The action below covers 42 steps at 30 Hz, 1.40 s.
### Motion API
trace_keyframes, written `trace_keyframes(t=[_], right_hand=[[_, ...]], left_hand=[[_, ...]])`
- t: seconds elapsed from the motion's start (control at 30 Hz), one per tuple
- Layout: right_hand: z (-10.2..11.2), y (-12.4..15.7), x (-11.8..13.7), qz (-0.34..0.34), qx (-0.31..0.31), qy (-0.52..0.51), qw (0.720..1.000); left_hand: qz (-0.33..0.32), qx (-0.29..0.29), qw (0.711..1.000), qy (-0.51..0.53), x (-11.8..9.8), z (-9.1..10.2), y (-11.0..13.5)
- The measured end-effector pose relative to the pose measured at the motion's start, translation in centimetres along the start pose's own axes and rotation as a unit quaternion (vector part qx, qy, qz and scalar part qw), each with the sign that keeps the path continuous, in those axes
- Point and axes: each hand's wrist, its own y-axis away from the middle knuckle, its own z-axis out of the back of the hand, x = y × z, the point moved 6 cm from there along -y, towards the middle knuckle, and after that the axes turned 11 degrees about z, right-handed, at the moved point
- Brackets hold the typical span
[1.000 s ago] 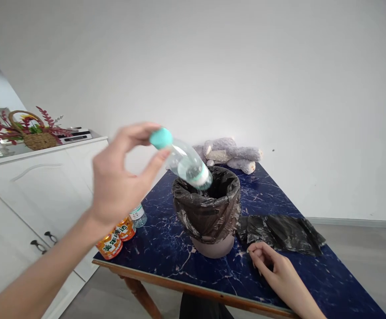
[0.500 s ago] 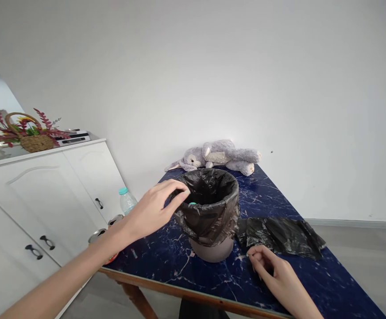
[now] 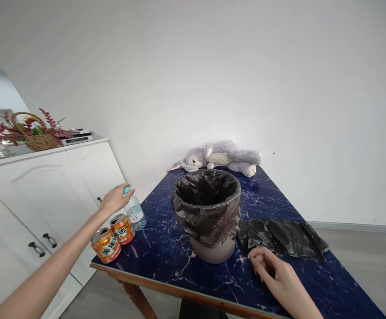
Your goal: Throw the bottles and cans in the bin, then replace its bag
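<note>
At the table's left edge my left hand [image 3: 116,198] has its fingers closed on the teal cap of a clear plastic bottle [image 3: 136,213], which stands upright. Two orange drink cans [image 3: 106,246] with opened tops stand close by, nearer to me. A trash can [image 3: 213,251] lined with a black plastic bag [image 3: 209,217] is in the middle of the table. My right hand [image 3: 270,268] rests on the table to its right, fingers curled together, beside a folded black plastic bag [image 3: 286,238]. Whether those fingers hold anything is hidden.
The blue marbled table [image 3: 166,261] has a wooden front edge. At its far end lies a grey plush rabbit [image 3: 219,157] against the wall. A white cabinet [image 3: 47,186] on the left carries a basket of artificial flowers [image 3: 42,141].
My left hand has moved from above the trash can's rim leftward to the bottle and taken its cap. My right hand has stayed in place.
</note>
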Motion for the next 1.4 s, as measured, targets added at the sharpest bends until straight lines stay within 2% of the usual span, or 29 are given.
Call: trace_keyframes(t=[0.07,0.13,0.2,0.27,0.3,0.37,0.43,0.47,0.5,0.6,0.73,0.87,0.97,1.03,1.1,1.2,1.27,1.33,1.4], right_hand=[[0.0,-0.1,0.0,0.003,-0.003,0.003,1.0],[0.1,-0.1,0.1,0.005,-0.004,0.005,1.0],[0.1,-0.1,0.3,0.007,-0.004,0.005,1.0],[0.2,0.0,0.4,0.01,-0.007,0.005,1.0],[0.2,0.0,0.4,0.013,-0.01,0.007,1.0],[0.3,0.1,0.5,0.019,-0.017,0.012,1.0],[0.3,0.1,0.4,0.023,-0.023,0.012,0.999],[0.3,0.1,0.3,0.023,-0.023,0.008,0.999],[0.3,0.1,0.2,0.02,-0.019,0.004,1.0],[0.1,0.1,0.0,0.005,-0.002,-0.006,1.0],[0.2,0.0,0.1,0.004,0.0,-0.008,1.0],[0.2,0.0,0.2,0.009,-0.005,-0.008,1.0],[0.3,0.0,0.2,0.015,-0.012,-0.008,1.0],[0.3,0.0,0.2,0.019,-0.013,-0.006,1.0],[0.2,0.0,0.2,0.021,-0.011,-0.002,1.0],[0.2,0.1,0.2,0.022,-0.007,0.003,1.0],[0.2,0.1,0.1,0.019,-0.004,0.007,1.0],[0.2,0.2,0.2,0.017,-0.006,0.011,1.0],[0.3,0.2,0.3,0.018,-0.009,0.011,1.0]], left_hand=[[-0.001,0.011,1.0,0.012,0.4,-0.5,0.5],[-0.009,0.004,1.0,0.025,-0.2,0.1,1.3],[-0.028,-0.035,0.997,0.063,-1.8,2.1,2.4],[-0.066,-0.114,0.979,0.157,-4.4,5.6,4.0],[-0.099,-0.164,0.954,0.231,-5.9,7.7,5.2],[-0.193,-0.239,0.885,0.349,-9.3,11.9,8.3],[-0.288,-0.286,0.809,0.426,-12.6,15.4,12.0],[-0.323,-0.286,0.783,0.448,-14.1,16.6,13.7],[-0.344,-0.268,0.773,0.46,-15.5,17.4,15.0],[-0.364,-0.131,0.805,0.45,-19.1,17.3,17.5],[-0.388,0.048,0.832,0.393,-22.0,13.5,18.5],[-0.407,0.15,0.852,0.294,-23.3,9.7,18.7],[-0.411,0.168,0.863,0.24,-23.2,8.7,18.6],[-0.386,0.127,0.875,0.263,-22.3,9.2,17.6],[-0.342,0.056,0.887,0.306,-20.6,10.0,15.7],[-0.257,-0.05,0.916,0.303,-16.3,9.7,11.9],[-0.197,-0.088,0.947,0.237,-12.6,8.2,8.9],[-0.164,-0.074,0.974,0.135,-8.8,5.7,6.1],[-0.112,0.0,0.994,0.006,-4.6,2.5,3.9]])
